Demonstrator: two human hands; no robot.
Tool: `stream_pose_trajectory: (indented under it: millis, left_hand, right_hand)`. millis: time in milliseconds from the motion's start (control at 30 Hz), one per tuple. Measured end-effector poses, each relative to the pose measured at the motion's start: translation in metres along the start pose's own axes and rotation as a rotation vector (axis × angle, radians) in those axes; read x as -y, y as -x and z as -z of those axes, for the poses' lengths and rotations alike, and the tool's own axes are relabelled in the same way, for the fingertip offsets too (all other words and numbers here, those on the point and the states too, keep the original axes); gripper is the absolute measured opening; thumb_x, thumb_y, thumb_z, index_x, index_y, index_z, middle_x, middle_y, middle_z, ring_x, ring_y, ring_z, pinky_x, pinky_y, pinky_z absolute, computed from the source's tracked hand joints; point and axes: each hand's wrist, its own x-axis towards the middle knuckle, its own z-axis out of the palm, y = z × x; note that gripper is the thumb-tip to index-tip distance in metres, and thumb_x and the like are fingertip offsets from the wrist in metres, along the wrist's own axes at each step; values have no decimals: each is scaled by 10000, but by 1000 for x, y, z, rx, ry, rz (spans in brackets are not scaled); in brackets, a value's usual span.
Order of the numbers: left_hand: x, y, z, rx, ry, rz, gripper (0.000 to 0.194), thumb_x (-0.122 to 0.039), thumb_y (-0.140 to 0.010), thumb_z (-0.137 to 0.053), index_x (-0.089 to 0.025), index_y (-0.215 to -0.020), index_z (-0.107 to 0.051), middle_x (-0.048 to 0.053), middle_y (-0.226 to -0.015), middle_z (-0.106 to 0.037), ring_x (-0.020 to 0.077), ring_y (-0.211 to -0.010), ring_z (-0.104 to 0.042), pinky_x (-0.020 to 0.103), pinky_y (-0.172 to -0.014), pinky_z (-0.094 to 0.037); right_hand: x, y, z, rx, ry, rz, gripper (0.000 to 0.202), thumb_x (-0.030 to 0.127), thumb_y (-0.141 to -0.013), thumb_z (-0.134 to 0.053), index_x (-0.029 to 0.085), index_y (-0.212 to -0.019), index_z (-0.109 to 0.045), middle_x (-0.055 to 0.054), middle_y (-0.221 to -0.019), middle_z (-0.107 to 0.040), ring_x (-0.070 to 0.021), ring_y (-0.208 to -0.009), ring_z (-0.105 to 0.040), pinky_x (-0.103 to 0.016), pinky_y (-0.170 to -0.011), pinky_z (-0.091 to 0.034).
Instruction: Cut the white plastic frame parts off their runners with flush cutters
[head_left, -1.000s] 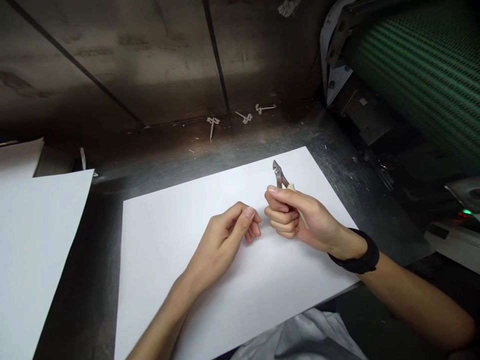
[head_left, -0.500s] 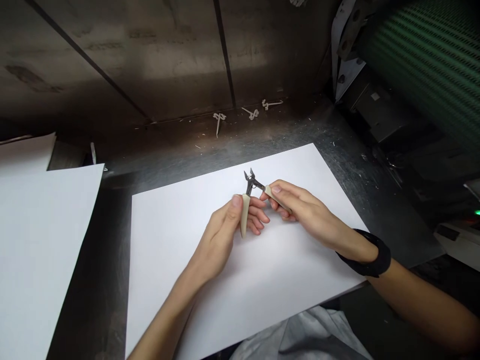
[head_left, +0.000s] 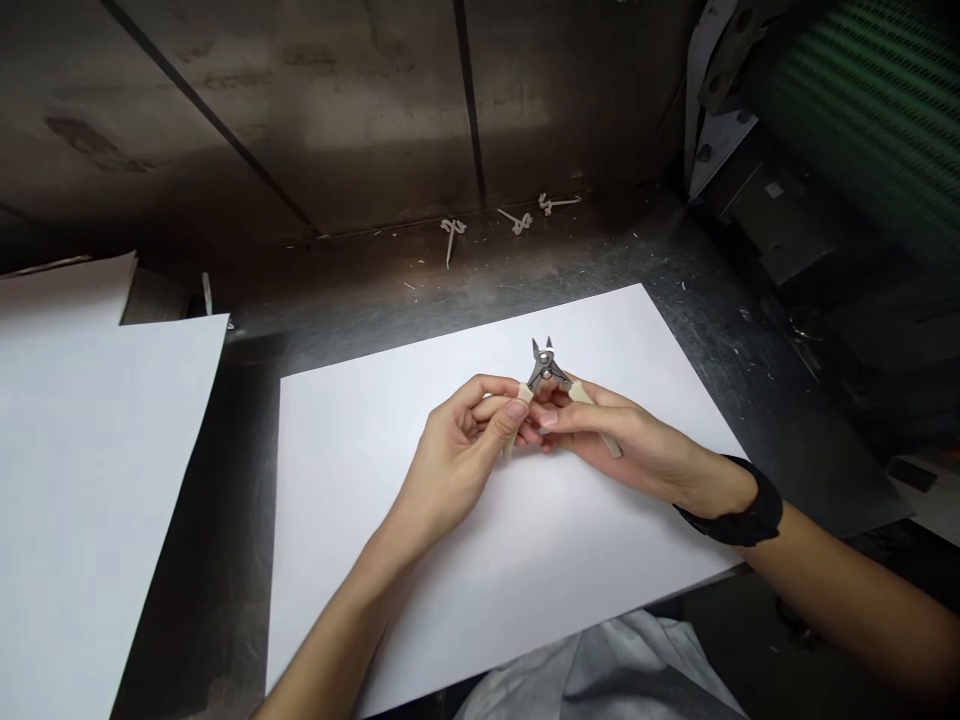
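Note:
A pair of small cutting nippers [head_left: 545, 362], with dark metal jaws and cream handles, is held above a large white sheet [head_left: 352, 520]. The jaws point away from me and stand apart, and the handles are spread. My left hand [head_left: 454, 455] pinches the left handle between thumb and fingers. Against my right hand [head_left: 630, 435] lies the right handle, crossing the thumb side, with the fingers curled beneath and partly hidden. The fingertips of both hands come close together below the pivot. A black band [head_left: 739, 505] circles my right wrist.
More white sheets [head_left: 97, 440] lie stacked on the left of the dark metal table [head_left: 337, 300]. Several twisted white pieces [head_left: 452, 238] and small scraps lie along the back by a metal wall [head_left: 360, 120]. Machinery with a green ribbed surface [head_left: 862, 110] stands at the right.
The nippers have turned more upright and shifted right in view. My left hand has gone from an open-fingered hold to a pinch. My right thumb has moved off the handle toward the left fingers.

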Motion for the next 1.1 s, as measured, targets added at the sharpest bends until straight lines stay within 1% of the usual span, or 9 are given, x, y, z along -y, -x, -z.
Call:
stream_pose_trajectory:
  millis: [33, 100, 200, 300, 500, 667, 900, 1000, 1100]
  left_hand:
    - [1, 0, 0, -10, 3, -3, 272, -411, -1102, -679, -157, -1188, -635, 88, -1082, -799, 191, -922, -753, 293, -878, -586]
    - [2, 1, -1, -53, -40, -13, 291, -437, -1091, -692, -174, -1215, -678, 85, -1136, -793, 213, -983, -748, 323, -913, -587]
    - [3, 1, 1, -163, -300, -100, 245, -443, -1071, -724, -249, -1208, -780, 51, -1223, -764, 233, -1130, -678, 334, -966, -530]
    - [3, 1, 2, -236, -477, -203, 157, -416, -1032, -782, -292, -1112, -836, 41, -1133, -736, 232, -1090, -610, 323, -889, -476]
    - [3, 1, 2, -209, -345, -174, 131, -401, -1000, -822, -274, -1027, -832, 45, -1061, -686, 222, -996, -611, 343, -873, -451]
    - [2, 1, 1, -185, -300, -158, 112, -382, -1021, -803, -276, -1046, -829, 31, -1068, -675, 199, -995, -611, 334, -882, -449]
    - [-4, 3, -3, -196, -317, -192, 107, -344, -1038, -777, -247, -1005, -809, 20, -1027, -686, 175, -953, -609, 318, -848, -444]
    - [-5, 3, -3, -199, -321, -193, 123, -346, -1032, -782, -234, -982, -794, 14, -1017, -683, 169, -932, -607, 315, -851, -447]
    - [-6, 3, -2, -209, -324, -187, 145, -345, -1048, -752, -227, -966, -773, 7, -1009, -679, 162, -928, -605, 301, -842, -453]
  right_hand:
    - [-1, 0, 0, 16, -30, -21, 75, 160, -1026, -732, 188, -1066, -675, -48, -1095, -632, -216, -1118, -598, -334, -985, -494]
    - [-1, 1, 0, 74, -85, -50, 118, 122, -1033, -658, 199, -1103, -713, -57, -1167, -641, -231, -1187, -599, -396, -1060, -515]
    - [0, 2, 1, 122, -109, -59, 229, 110, -1050, -603, 212, -1192, -752, -76, -1341, -630, -266, -1279, -596, -458, -1106, -528]
    - [1, 2, 1, 139, -77, -60, 236, 121, -1066, -594, 184, -1199, -778, -100, -1427, -611, -295, -1327, -588, -468, -1122, -527]
    - [4, 0, 1, 168, -55, -78, 228, 175, -1104, -580, 167, -1254, -751, -126, -1269, -689, -282, -1193, -663, -412, -1050, -535]
    - [6, 1, 1, 197, -29, -90, 211, 199, -1118, -552, 167, -1192, -748, -115, -1146, -711, -273, -1139, -671, -393, -1007, -535]
    - [10, 3, -2, 215, -17, -94, 198, 226, -1123, -577, 177, -1159, -766, -109, -1141, -719, -268, -1115, -687, -386, -995, -553]
    - [11, 2, -1, 244, -27, -111, 235, 261, -1127, -561, 171, -1216, -760, -124, -1171, -722, -289, -1132, -691, -398, -982, -558]
    - [10, 2, 0, 223, 20, -107, 273, 324, -1138, -578, 176, -1279, -759, -134, -1267, -713, -311, -1187, -694, -403, -1010, -556]
